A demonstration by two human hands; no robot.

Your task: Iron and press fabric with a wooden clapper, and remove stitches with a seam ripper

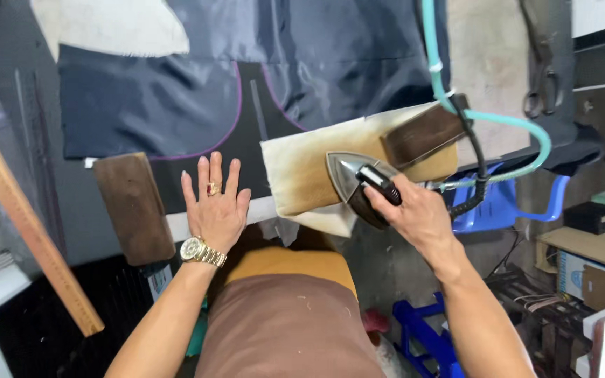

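fabric [176,105] navy, purple edging | hose [505,119] teal | pad [302,168] cream

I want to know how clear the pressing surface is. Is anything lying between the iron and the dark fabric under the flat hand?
Yes. The iron, gripped by the right hand, is over a cream pressing pad that lies between it and the dark fabric. The left hand rests flat on that fabric, with a brown wooden block beside it.
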